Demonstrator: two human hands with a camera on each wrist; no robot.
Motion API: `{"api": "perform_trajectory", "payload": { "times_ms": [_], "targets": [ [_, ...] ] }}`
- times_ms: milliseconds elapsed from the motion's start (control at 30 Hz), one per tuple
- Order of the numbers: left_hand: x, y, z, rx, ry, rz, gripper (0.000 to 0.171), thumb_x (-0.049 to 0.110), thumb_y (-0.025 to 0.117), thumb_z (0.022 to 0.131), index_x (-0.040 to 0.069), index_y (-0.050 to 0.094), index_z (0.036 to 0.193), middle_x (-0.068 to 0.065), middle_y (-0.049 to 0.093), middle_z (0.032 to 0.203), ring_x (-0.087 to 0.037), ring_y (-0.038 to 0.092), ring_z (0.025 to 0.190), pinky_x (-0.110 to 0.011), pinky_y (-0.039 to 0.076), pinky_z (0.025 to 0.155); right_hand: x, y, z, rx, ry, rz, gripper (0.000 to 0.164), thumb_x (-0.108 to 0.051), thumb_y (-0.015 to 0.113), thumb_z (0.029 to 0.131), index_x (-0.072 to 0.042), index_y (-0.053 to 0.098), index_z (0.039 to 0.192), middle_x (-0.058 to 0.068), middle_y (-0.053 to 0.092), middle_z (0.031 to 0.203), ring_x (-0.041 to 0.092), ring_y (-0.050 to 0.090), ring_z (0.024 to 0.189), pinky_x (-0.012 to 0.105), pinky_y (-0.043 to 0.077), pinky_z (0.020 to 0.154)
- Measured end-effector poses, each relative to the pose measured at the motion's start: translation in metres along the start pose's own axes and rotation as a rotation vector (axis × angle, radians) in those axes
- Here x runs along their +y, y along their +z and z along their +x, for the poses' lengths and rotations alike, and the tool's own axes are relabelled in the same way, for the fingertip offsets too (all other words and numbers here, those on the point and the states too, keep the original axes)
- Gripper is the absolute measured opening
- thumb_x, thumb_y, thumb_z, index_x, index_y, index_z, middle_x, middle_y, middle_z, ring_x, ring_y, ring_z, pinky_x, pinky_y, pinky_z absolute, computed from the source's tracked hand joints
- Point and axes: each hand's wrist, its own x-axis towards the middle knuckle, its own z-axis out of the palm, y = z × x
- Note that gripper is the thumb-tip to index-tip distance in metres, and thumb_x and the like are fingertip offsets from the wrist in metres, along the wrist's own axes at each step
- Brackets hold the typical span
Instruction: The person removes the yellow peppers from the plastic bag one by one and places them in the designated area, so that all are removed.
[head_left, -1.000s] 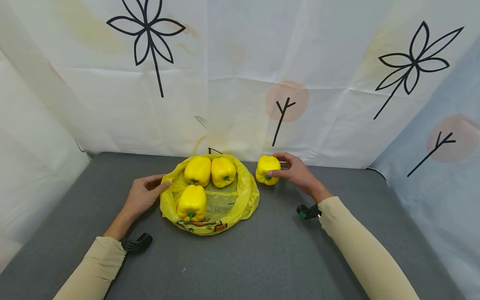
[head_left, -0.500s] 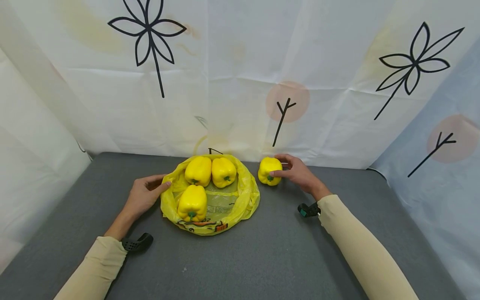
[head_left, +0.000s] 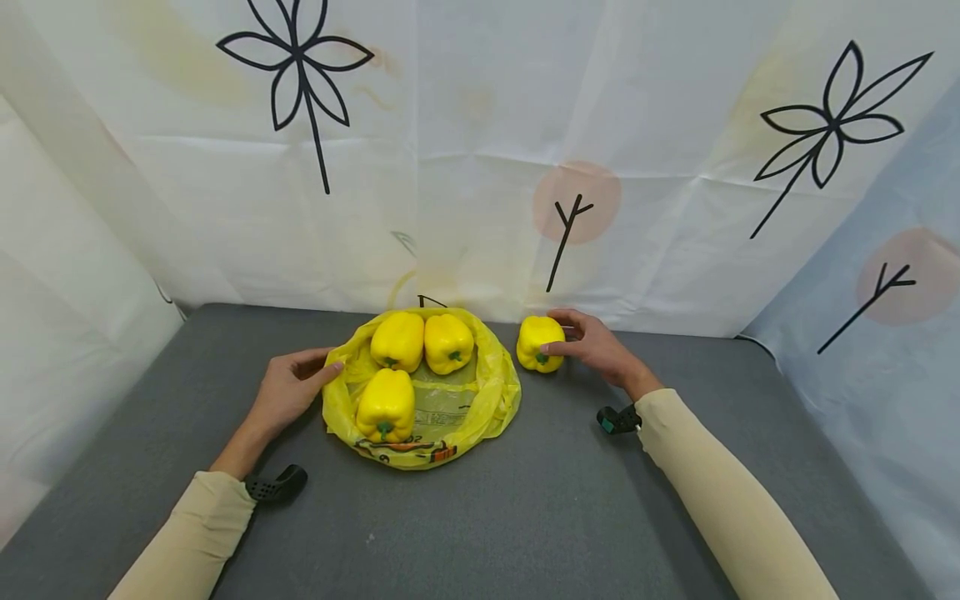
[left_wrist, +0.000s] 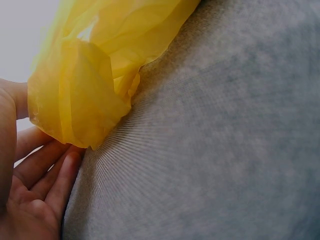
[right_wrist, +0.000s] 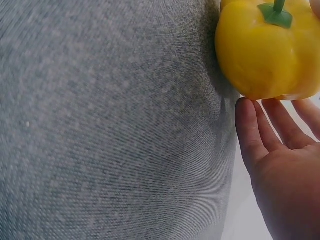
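Note:
A yellow plastic bag with a rolled-down rim lies on the grey table, its mouth facing up. Inside it are three yellow bell peppers: one at back left, one at back right and one in front. My left hand pinches the bag's left rim, thumb on the inner side; the left wrist view shows the fingers behind the yellow film. Right of the bag, a fourth bell pepper stands on the table. My right hand holds it from the right, thumb across its front near the green stem.
The grey table spreads out in front of the bag and to both sides. Directly behind the bag and the pepper hangs a white printed cloth, with more cloth at the left and right sides.
The pepper in my right hand has shifted very slightly to the right, away from the bag. My left hand and the bag look the same.

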Motion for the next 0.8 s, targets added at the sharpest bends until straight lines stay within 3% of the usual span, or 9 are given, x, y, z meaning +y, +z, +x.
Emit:
{"api": "perform_trajectory", "payload": {
  "times_ms": [800],
  "targets": [
    [-0.0004,0.0001,0.0012,0.002,0.014,0.005,0.049,0.033,0.064,0.103,-0.001,0.062,0.138,-0.021,0.065,0.131,-0.033,0.063,0.116,-0.011,0.047,0.083,-0.0041,0.0027,0.0006,-0.004,-0.013,-0.011,0.077,-0.022,0.073,0.096,-0.003,0.032,0.158,0.02,0.03,0.161,0.042,0.034,0.144,0.057,0.035,0.112]
  ]
}}
